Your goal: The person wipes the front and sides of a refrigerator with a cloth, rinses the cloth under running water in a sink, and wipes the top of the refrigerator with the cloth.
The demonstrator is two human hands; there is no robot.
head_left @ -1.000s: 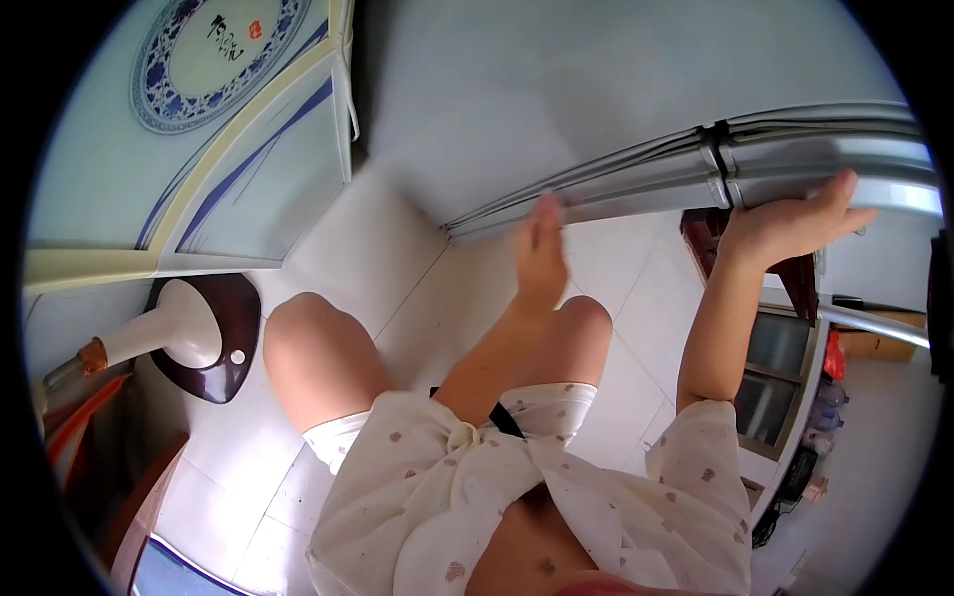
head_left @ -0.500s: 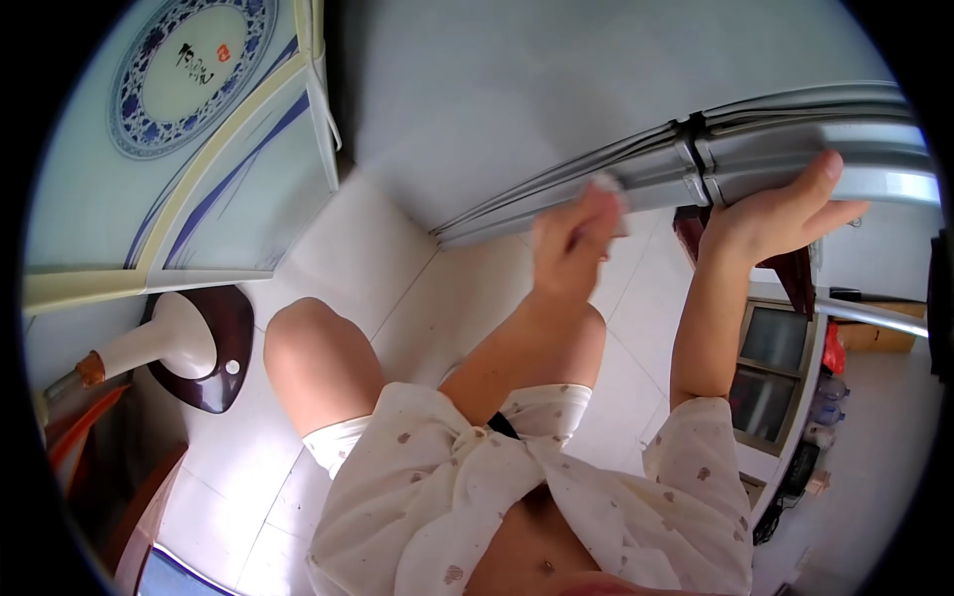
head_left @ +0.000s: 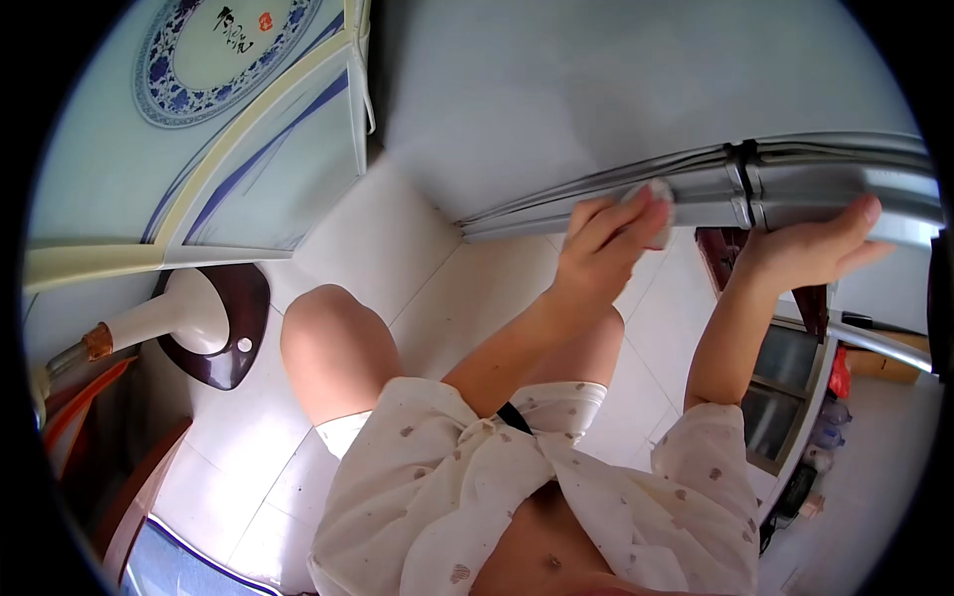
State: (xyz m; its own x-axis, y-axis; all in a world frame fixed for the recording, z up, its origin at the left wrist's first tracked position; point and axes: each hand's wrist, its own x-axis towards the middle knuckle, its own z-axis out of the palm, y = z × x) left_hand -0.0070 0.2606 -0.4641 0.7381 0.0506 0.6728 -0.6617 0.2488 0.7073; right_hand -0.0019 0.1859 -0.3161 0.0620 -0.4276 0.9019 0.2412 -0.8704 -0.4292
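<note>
Your left hand [head_left: 604,246] pinches a white wad [head_left: 661,214], 2 o'clock in view, at the metal edge [head_left: 708,205]. Your right hand [head_left: 813,248], near 3 o'clock, lies unclenched beneath it, gripping nothing visible. Risk: wad snags if dragged over the dark joint [head_left: 741,184].

Black characters [head_left: 237,32], not clearly legible, red seal-like mark [head_left: 265,21], both on pale panel [head_left: 91,194]

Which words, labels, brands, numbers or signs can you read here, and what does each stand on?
No text can be read for certain.
Panel: black characters inside a patterned ring, too small and stylised to read.
Same panel: red mark, too small to read.
Bottles: any labels too small to read.
</note>
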